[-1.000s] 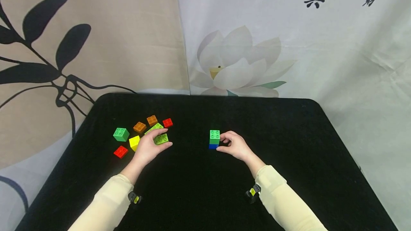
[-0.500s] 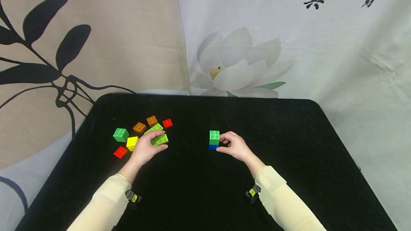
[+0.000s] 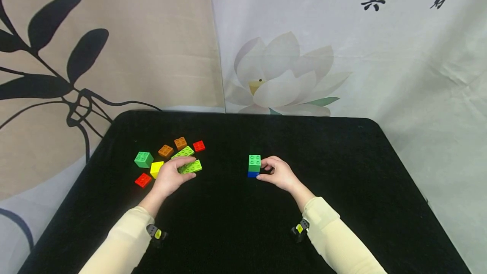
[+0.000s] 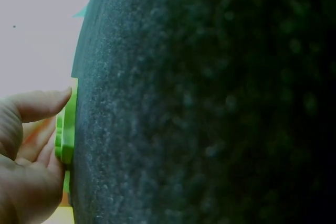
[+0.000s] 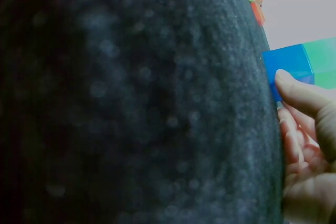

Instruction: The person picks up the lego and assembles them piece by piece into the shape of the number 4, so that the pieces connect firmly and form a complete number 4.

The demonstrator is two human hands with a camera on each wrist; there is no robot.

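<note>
My left hand (image 3: 170,177) holds a lime-green toy building brick (image 3: 193,166) low over the black table, thumb on the near side and fingers on the far side. In the left wrist view the thumb tip meets one edge of this brick (image 4: 69,124) and the fingers the other. My right hand (image 3: 280,174) pinches a two-brick stack from its right side. The stack has a green brick (image 3: 254,162) on top of a blue brick (image 3: 253,174). In the right wrist view the thumb presses on the blue brick (image 5: 287,62).
Around my left hand lie a second lime-green brick (image 3: 184,152), two orange bricks (image 3: 165,151), a yellow brick (image 3: 156,168), a green brick (image 3: 143,160) and two red bricks (image 3: 143,180). A printed cloth (image 3: 289,54) hangs behind the black table (image 3: 323,147).
My left hand has drawn back to the left, and more of the lime-green brick shows past its fingertips. The yellow brick has shifted slightly left. My right hand and the stack stay put.
</note>
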